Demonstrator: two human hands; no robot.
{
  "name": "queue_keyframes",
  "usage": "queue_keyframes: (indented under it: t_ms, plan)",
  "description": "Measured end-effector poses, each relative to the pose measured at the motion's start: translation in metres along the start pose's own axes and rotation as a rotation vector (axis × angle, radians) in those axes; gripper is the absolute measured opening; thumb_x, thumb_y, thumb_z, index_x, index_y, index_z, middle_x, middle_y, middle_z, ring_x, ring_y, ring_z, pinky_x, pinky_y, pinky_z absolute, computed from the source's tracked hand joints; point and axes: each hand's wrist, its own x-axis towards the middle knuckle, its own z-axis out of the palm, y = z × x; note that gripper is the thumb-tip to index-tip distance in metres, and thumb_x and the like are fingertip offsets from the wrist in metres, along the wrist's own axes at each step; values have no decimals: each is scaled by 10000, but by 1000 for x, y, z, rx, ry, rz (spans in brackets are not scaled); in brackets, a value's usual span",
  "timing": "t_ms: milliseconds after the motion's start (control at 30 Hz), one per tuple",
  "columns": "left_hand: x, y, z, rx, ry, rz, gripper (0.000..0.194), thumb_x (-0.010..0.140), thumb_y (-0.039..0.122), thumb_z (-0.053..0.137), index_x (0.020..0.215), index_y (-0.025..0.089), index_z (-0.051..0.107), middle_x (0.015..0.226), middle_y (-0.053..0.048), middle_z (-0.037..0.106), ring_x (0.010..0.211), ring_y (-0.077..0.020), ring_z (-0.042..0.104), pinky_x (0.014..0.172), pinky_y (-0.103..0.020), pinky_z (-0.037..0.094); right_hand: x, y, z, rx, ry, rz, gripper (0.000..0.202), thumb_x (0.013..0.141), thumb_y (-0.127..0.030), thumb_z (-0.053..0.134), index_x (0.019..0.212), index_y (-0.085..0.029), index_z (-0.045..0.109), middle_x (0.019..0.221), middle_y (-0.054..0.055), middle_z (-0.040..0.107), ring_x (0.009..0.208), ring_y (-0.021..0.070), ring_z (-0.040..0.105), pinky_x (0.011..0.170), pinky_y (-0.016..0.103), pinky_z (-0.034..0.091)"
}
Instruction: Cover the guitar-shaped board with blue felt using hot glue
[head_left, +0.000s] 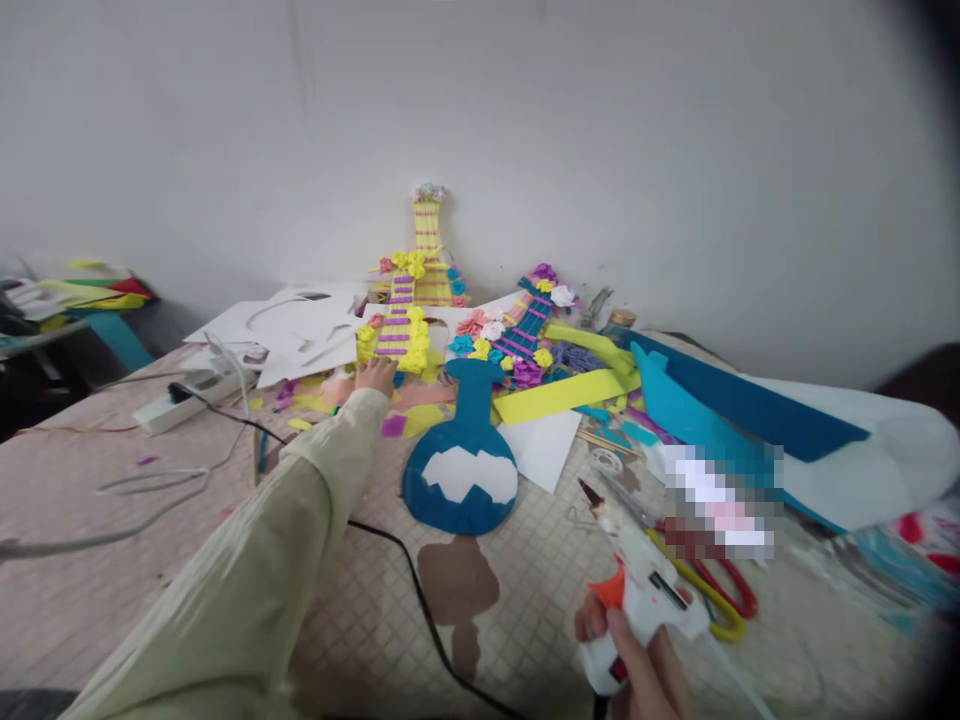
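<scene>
My right hand point(634, 650) is wrapped around the handle of a white hot glue gun point(645, 590) with an orange trigger; its dark nozzle points up and left. My left hand point(376, 377) reaches far forward with its fingers stretched over paper scraps. It is at the lower edge of a yellow vase-shaped piece with purple bands point(399, 315), and whether it touches it is hard to tell. Between the hands lies a blue vase-shaped cutout point(474, 400) with a jagged white paper piece point(471, 475) on its round body.
Scissors point(739, 590) with red and yellow handles lie beside the glue gun. A power strip point(195, 395) and cables are at left. White paper sheets point(307, 335) and a taller yellow vase piece point(427, 230) stand behind. Blue sheets point(750, 390) lie right, past a flowered blue piece point(529, 325).
</scene>
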Motion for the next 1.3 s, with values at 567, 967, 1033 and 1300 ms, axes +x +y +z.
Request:
queue_keyframes:
  t_ms: [567, 967, 1033, 1300]
  plan:
    - [-44, 22, -60, -412, -95, 227, 334, 809, 284, 415, 1075, 169, 582, 988, -52, 655, 841, -176, 590, 745, -272, 434, 77, -19, -5, -447, 68, -122, 331, 663, -496, 621, 692, -175, 545, 635, -11, 555, 629, 150, 514, 592, 270, 415]
    - [-89, 44, -48, -751, -673, 604, 269, 753, 398, 557, 795, 142, 630, 704, -15, 654, 622, -108, 571, 590, -185, 434, 90, -11, 5, -507, 53, -185, 294, 665, -454, 610, 654, -175, 515, 555, -33, 512, 547, 127, 461, 521, 254, 372]
    - [-88, 47, -45, -781, -679, 620, 273, 750, 395, 563, 789, 134, 633, 723, -17, 649, 657, -111, 565, 620, -184, 434, 94, -12, 3, -523, 46, -173, 300, 660, -458, 615, 667, -171, 527, 562, -29, 524, 563, 136, 473, 533, 260, 373]
    - [-101, 66, -36, -856, -589, 549, 275, 758, 391, 531, 803, 147, 648, 741, -18, 659, 661, -124, 573, 618, -200, 453, 113, -14, 8, -543, -75, -70, 317, 690, -485, 591, 666, -172, 545, 540, -37, 516, 487, 112, 436, 446, 235, 298]
